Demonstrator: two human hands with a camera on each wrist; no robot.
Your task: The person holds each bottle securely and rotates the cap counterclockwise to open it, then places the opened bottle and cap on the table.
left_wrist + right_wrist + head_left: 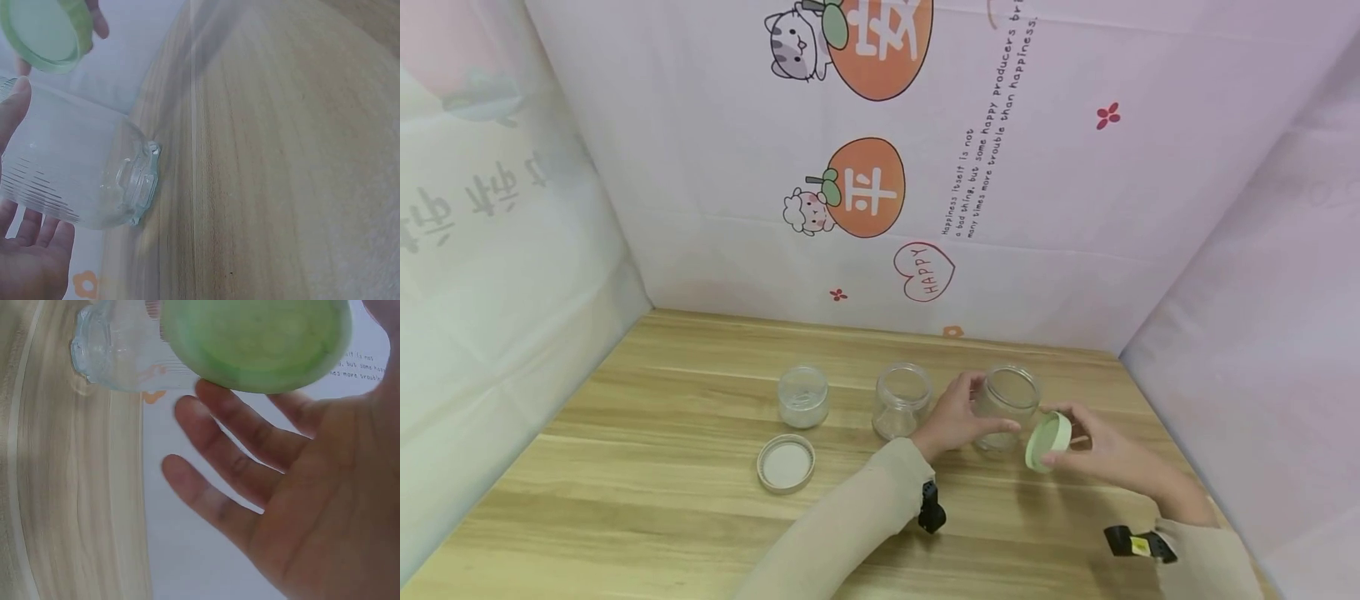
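Note:
My left hand [955, 421] holds a clear glass jar [1006, 408] upright on the table, thumb at its near side and fingers round the back. In the left wrist view the jar [75, 156] shows fine ribs and a thick moulded foot. Just right of it, my right hand [1105, 457] pinches a pale green lid [1049, 442] by its edge, tilted with its hollow side towards the jar. The right wrist view has the lid [256, 344] large above the spread lower fingers. No lid covers this jar's mouth.
Left of my left hand stands another clear jar [901, 410], uncovered. Further left are a smaller glass jar [803, 404] and a cream lid [786, 465] lying hollow side up. The wood-grain table [625, 467] is bounded by printed white cloth walls [737, 275] behind and at both sides.

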